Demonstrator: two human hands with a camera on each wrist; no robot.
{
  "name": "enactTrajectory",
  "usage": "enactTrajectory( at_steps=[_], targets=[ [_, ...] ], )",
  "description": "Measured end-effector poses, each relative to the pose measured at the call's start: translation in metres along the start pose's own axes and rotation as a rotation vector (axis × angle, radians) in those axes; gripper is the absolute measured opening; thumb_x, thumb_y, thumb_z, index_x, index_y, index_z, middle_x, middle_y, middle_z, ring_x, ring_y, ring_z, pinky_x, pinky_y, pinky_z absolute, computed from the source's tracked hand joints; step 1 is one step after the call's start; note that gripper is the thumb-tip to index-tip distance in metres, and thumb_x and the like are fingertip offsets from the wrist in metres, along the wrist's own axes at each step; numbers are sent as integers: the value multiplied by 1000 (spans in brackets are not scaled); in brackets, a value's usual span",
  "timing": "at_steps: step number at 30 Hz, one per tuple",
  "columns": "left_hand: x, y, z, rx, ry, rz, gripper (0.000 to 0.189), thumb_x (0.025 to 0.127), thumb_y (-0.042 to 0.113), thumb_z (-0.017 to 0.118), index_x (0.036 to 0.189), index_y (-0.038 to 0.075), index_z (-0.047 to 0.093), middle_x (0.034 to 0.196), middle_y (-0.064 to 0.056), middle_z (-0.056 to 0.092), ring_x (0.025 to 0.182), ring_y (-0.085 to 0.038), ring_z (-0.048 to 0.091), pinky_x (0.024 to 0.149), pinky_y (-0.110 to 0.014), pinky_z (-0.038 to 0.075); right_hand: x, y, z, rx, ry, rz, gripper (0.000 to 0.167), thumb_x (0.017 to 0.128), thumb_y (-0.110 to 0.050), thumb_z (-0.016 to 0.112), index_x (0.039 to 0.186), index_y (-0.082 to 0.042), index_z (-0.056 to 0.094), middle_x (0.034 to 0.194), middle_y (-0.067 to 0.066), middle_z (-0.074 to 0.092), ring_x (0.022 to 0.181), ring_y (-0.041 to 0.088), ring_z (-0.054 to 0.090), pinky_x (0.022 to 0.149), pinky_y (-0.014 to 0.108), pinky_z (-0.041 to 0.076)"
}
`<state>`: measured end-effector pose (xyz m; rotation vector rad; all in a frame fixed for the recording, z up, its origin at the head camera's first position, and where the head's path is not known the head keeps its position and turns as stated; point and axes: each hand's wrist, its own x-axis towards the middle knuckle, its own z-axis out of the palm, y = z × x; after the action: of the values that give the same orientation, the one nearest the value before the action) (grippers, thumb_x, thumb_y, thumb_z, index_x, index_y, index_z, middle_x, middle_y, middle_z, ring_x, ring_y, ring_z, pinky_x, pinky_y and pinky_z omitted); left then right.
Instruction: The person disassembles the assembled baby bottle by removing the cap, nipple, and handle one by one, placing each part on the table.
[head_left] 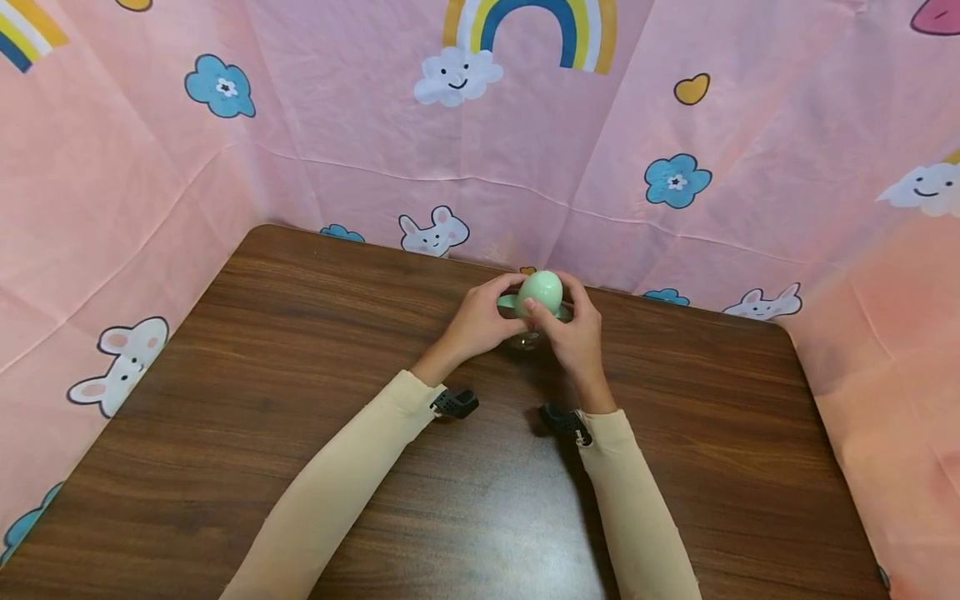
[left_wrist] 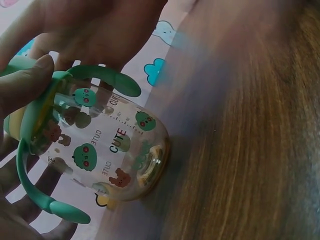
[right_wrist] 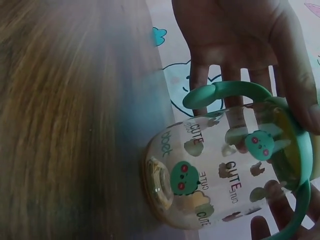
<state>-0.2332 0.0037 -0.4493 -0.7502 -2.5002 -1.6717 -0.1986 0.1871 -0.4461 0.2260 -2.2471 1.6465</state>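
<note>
A clear sippy cup [left_wrist: 112, 145] with a green domed lid [head_left: 542, 292] and two green side handles [right_wrist: 230, 90] is upright between the hands, near the table's far edge. Green and brown cartoon figures and the word "CUTE" decorate its see-through body, and no drink shows inside. From the left, my left hand [head_left: 483, 320] grips the upper part by the lid, its fingers reaching behind. My right hand [head_left: 579, 333] holds the other side, with its thumb on the front of the lid. Seen from the wrists, the cup's base meets the tabletop. Some fingertips are hidden behind the cup.
The brown wood-grain table [head_left: 337, 333] extends widely to both sides and toward the front. A pink cloth [head_left: 337, 100] printed with rainbows, clouds and rabbits hangs right behind the far edge and along both sides. Each wrist wears a black strap [head_left: 456, 403].
</note>
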Motion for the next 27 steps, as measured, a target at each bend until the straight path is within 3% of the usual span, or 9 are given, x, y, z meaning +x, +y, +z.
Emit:
enactTrajectory(
  at_steps=[10, 18, 27],
  targets=[
    [-2, 4, 0, -3, -13, -20, 68, 91, 18, 94, 150, 5, 63, 145, -12, 69, 129, -30, 66, 109, -47, 52, 5, -6, 5, -35, 17, -16, 53, 99, -24, 83, 148, -7, 68, 132, 17, 72, 110, 32, 70, 77, 31, 56],
    [-2, 8, 6, 59, -33, -44, 78, 92, 21, 91, 159, 6, 55, 148, -15, 67, 129, -32, 65, 110, -48, 52, 2, -14, 9, -96, 8, -46, 47, 104, -25, 78, 142, 0, 66, 125, 22, 70, 106, 36, 68, 84, 45, 54],
    [-3, 9, 9, 97, -16, -26, 66, 92, 19, 89, 150, -2, 64, 137, -18, 73, 120, -33, 70, 104, -45, 56, 3, -18, 11, -203, -11, -34, 49, 108, -35, 69, 139, 3, 62, 129, 22, 65, 119, 40, 52, 91, 51, 45]
  ],
)
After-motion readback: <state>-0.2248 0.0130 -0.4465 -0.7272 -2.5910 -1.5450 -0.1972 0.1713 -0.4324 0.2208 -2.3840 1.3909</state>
